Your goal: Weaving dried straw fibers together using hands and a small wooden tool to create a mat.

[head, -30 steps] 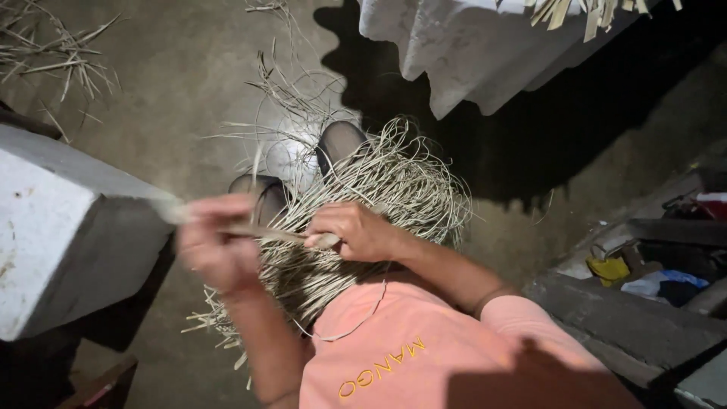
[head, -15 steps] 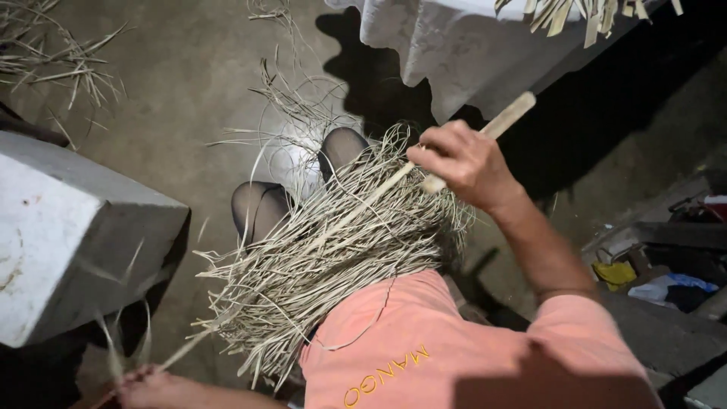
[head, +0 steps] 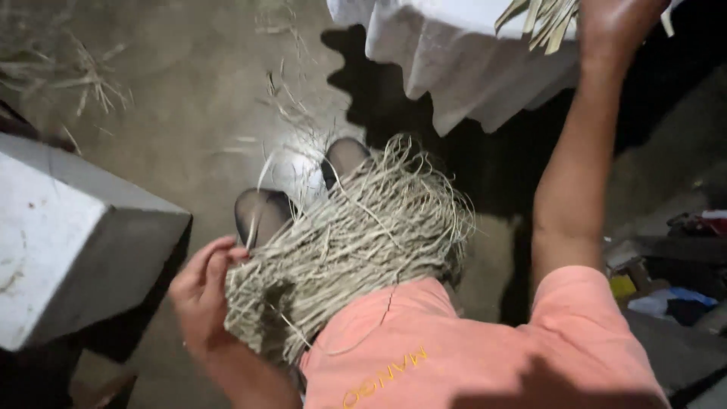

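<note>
Fingers [head: 216,261] of left hand [head: 201,299] curled against pale heap of split fibre strands [head: 356,242], centre frame, on lap. Right hand [head: 621,23], upper right, closed on flat pale strips [head: 541,15]; exact grip cropped. Heap large, mostly unworked; loose scraps on floor [head: 189,113].
</note>
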